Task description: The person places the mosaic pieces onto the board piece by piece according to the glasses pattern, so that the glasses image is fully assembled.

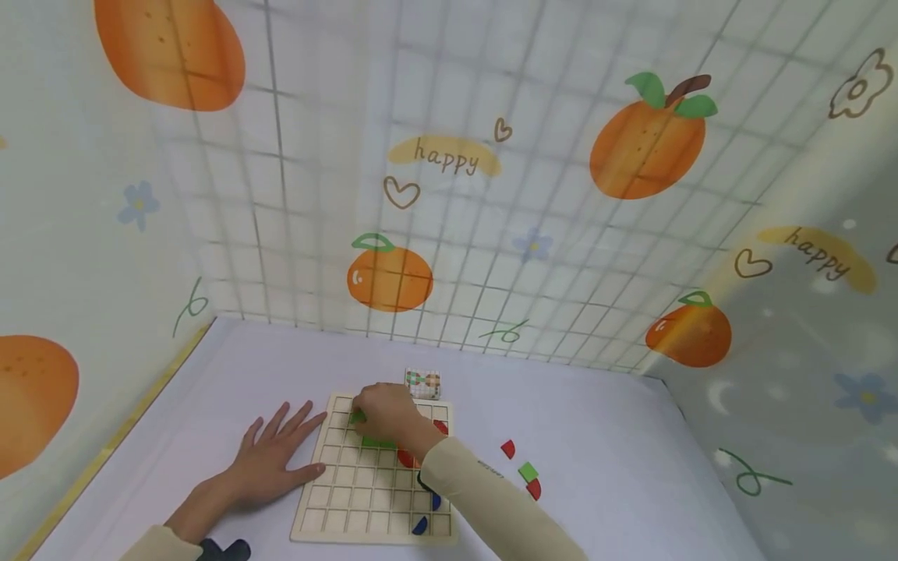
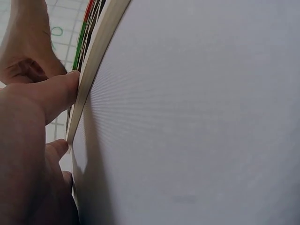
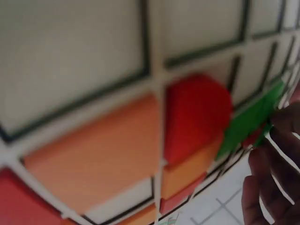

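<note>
While the left hand [image 1: 269, 465], fingers spread and empty, rests against the grid board [image 1: 337, 496], the right hand [image 1: 387, 408], fingers pinching a green piece [image 1: 358, 416], should align it squarely.

The beige right sleeve [image 1: 496, 499] partly hid the pale wooden gridded board [image 1: 337, 497]; the white square card [image 1: 424, 384] was illegibly small.

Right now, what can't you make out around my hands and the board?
Head view: parts of the board behind your right hand and sleeve.
Head view: fine details of the printed card, too small.
Head view: the dark object at bottom left, cut off by the edge.
Left wrist view: the board's face, seen nearly edge-on.
Right wrist view: the pinched green piece's full shape, covered by your fingers.
</note>
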Available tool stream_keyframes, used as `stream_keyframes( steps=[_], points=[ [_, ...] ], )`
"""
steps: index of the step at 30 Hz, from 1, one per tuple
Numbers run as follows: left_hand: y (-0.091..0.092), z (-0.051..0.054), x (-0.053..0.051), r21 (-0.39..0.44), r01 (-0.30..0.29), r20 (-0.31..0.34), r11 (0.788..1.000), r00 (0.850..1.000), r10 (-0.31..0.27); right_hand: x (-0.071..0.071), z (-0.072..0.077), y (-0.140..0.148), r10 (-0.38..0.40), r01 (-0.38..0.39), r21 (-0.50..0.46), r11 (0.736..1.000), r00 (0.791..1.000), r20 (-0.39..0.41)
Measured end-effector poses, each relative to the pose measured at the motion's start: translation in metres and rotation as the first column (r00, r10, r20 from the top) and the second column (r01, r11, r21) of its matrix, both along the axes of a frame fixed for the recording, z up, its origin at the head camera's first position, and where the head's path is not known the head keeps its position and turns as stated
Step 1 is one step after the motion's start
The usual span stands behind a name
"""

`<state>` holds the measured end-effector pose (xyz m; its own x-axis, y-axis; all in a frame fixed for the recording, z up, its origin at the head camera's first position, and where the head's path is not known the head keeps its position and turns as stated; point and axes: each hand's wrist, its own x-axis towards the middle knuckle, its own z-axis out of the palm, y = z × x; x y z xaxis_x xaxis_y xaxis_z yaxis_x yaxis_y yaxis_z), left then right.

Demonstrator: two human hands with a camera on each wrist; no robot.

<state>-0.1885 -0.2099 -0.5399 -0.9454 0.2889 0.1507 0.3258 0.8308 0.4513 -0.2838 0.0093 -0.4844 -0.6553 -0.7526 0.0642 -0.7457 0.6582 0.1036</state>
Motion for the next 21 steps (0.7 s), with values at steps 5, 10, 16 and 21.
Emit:
stream_keyframes(
  steps=[5,10,16,21],
  points=[
    [0.000,0.004,0.000,-0.031,-0.006,0.015,1.000,1.000,0.007,0.001,-0.005,0.003,0.046,-0.046,-0.071,0.996,0.999,0.009],
    [0.003,0.007,0.002,-0.034,-0.018,0.015,0.999,1.000,0.019,0.001,-0.008,0.011,0.103,-0.105,-0.071,0.992,0.994,-0.035],
    [0.006,0.005,0.000,-0.026,-0.015,-0.001,1.000,1.000,0.015,0.000,-0.010,0.016,0.094,-0.097,-0.059,0.994,0.994,-0.048],
    [0.005,0.006,0.002,-0.015,-0.009,-0.022,1.000,1.000,0.009,0.003,-0.011,0.015,0.114,-0.121,-0.169,0.978,0.992,-0.050]
  ],
)
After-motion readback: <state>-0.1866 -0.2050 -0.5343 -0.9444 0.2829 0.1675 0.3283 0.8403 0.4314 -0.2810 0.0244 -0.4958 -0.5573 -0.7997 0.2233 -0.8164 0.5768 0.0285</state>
